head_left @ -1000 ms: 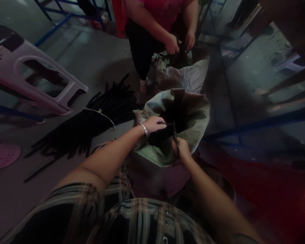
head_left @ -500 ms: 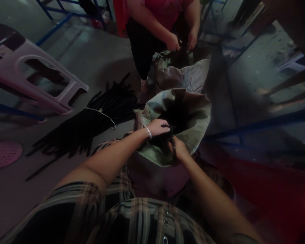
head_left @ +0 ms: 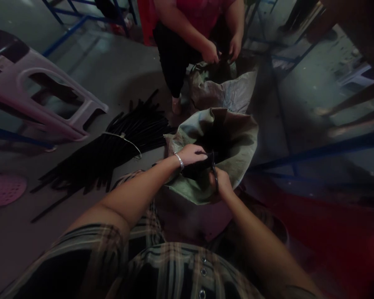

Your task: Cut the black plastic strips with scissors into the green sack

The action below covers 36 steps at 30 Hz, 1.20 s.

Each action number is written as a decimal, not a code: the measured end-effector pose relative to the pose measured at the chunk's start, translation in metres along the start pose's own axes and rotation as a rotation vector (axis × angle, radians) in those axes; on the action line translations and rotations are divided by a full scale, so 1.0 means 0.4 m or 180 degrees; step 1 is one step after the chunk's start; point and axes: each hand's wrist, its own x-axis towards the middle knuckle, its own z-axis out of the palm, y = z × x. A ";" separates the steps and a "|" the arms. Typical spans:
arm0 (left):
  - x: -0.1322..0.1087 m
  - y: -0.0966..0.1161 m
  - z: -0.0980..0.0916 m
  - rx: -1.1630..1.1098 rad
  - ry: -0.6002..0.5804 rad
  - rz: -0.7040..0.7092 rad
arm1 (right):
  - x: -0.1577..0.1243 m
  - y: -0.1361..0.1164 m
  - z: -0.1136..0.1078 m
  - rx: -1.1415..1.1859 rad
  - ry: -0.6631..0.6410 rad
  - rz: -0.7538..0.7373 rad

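Observation:
My left hand point(head_left: 191, 153), with a silver bracelet on the wrist, is closed on a dark bunch of black strips point(head_left: 199, 168) held over the mouth of a green-grey sack point(head_left: 239, 141). My right hand point(head_left: 220, 185) grips black scissors point(head_left: 214, 172), whose blades point up at that bunch. Both hands are over the sack's near rim. The scene is dim and the bunch's outline is hard to make out.
A tied bundle of long black strips point(head_left: 112, 149) lies on the floor to the left. A tipped pale plastic stool point(head_left: 46, 95) is at far left. A person in red point(head_left: 202, 25) works over a second sack point(head_left: 224, 91) beyond mine. Blue metal frames point(head_left: 314, 151) stand on the right.
My right hand with the scissors moved up to the bunch and the scissors closed somewhat. My left hand shifted slightly on the bunch. The other person's hands moved a little.

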 end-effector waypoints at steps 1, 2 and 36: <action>0.000 -0.003 -0.005 -0.0025 0.0008 -0.0008 | 0.002 0.003 0.001 0.0049 0.0087 -0.0004; 0.001 -0.006 -0.009 -0.0044 0.0024 -0.0021 | 0.003 0.006 0.002 0.0091 0.0157 0.0002; -0.004 0.001 0.019 -0.0095 0.0057 0.0026 | -0.004 -0.018 0.001 -0.0146 -0.0212 -0.0049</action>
